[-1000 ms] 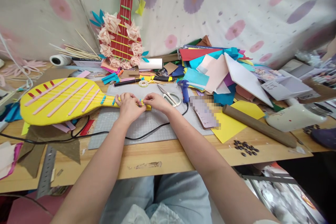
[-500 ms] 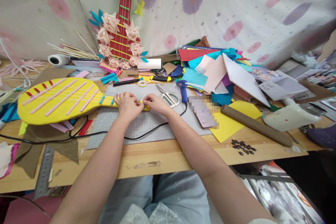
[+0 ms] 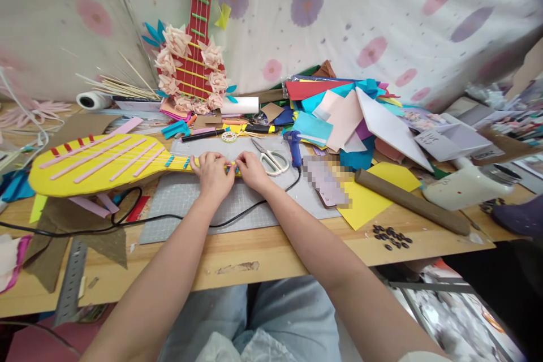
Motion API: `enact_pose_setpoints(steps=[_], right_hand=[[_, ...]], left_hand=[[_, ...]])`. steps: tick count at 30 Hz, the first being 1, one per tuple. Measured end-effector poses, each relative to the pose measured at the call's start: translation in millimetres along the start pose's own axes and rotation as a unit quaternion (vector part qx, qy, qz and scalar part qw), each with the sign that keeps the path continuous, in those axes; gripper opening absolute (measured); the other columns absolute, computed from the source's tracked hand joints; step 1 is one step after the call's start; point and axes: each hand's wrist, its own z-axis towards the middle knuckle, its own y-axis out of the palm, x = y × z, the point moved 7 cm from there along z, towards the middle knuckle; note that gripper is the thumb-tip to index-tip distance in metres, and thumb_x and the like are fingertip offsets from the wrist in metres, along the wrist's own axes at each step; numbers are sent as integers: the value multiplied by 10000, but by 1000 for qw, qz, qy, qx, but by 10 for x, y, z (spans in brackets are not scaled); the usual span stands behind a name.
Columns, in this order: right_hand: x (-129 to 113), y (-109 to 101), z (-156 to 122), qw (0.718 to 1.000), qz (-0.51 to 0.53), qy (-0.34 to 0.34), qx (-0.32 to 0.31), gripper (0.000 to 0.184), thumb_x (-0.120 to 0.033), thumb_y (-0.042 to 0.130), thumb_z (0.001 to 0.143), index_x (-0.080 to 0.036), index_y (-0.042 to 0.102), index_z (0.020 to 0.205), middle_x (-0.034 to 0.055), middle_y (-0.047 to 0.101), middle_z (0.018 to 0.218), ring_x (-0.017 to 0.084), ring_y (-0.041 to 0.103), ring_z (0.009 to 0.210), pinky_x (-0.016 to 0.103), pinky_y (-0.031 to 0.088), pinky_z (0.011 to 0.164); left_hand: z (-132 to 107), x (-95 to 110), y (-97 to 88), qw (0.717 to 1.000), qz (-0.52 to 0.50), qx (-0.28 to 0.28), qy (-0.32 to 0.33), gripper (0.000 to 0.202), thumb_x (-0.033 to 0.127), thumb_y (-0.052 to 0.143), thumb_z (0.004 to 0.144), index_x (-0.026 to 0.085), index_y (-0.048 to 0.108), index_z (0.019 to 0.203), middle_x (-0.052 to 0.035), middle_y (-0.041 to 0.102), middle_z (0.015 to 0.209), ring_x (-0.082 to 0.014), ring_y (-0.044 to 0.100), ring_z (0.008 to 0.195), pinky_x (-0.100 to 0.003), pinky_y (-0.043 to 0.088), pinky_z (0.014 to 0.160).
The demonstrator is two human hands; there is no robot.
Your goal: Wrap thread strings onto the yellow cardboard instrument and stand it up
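Plainly, I see one yellow guitar (image 3: 95, 163), left hand (image 3: 215, 176) gripping its neck (image 3: 176, 163); right hand (image 3: 253, 171) covers the end, its grip unreadable; one pair of scissors (image 3: 268, 155) beside it.

Light bright, diffuse; source direction unclear. Shadows soft on cutting mat (image 3: 246, 198). Floral curtain (image 3: 339, 28) behind mat pale, wide-angle stretch at its right. Smartphone (image 3: 326, 184) right of mat pixelated; clutter (image 3: 521, 127) farther right smeared. Deep dark below-right of mat
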Motion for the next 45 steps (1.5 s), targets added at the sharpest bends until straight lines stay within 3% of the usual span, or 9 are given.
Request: enact_pose_setpoints(steps=[11, 15, 22, 27, 36, 40, 45], right_hand=[[-99, -125, -67, 995, -19, -79, 63, 97, -150, 381, 867, -189, 459, 825, 84, 487, 933, 181, 454, 931, 314, 386, 882], [-147, -248, -131, 987, -10, -99, 128, 108, -150, 349, 884, -187, 440, 837, 93, 461, 953, 178, 435, 968, 317, 369, 916], [-62, -289, -146, 965, 22, -112, 235, 102, -140, 350, 874, -204, 404, 815, 78, 432, 918, 191, 438, 915, 383, 382, 893], [-48, -146, -82, 984, -14, -106, 143, 92, -138, 390, 856, -190, 451, 811, 79, 450, 908, 196, 455, 910, 356, 402, 863], [-45, -106, -41, 992, -37, -88, -87, 78, -171, 513, 824, -171, 528, 747, 14, 505, 799, 131, 484, 757, 268, 393, 725], [-79, -96, -47, 988, -32, -104, -111, 71, -163, 530, 811, -159, 559, 745, 2, 516, 784, 114, 486, 739, 253, 381, 706], [-136, -63, -37, 992, 5, -67, -108, 89, -211, 585, 780, -149, 592, 716, 15, 525, 817, 120, 512, 795, 257, 409, 752]], left_hand=[[13, 137, -59, 999, -30, 10, 34, 156, 339, 519, 819, 220, 589, 747, -63, 588, 1018, -256, 447, 1119, -537, 82, 1084], [43, 203, -113, 997, -28, 47, 60, 192, 367, 499, 840, 217, 591, 761, -63, 585, 1006, -240, 450, 1114, -496, 95, 1091], [191, 257, -50, 988, -39, 53, 141, 186, 355, 497, 844, 217, 593, 765, -63, 592, 985, -242, 457, 1080, -510, 113, 1082], [220, 137, -7, 991, -15, 25, 128, 140, 324, 553, 789, 214, 609, 722, -73, 570, 991, -266, 443, 1090, -531, 134, 1076], [114, -2, 101, 989, 23, -116, 88, 153, 342, 584, 730, 206, 624, 670, -74, 575, 965, -270, 466, 1062, -564, 154, 1060], [66, -5, 115, 989, 22, -133, 59, 169, 370, 614, 675, 210, 610, 621, -63, 584, 944, -265, 473, 1054, -554, 149, 1072], [53, 54, 90, 993, 52, -100, 45, 175, 363, 576, 673, 201, 636, 645, -87, 575, 957, -286, 460, 1062, -538, 154, 1087]])
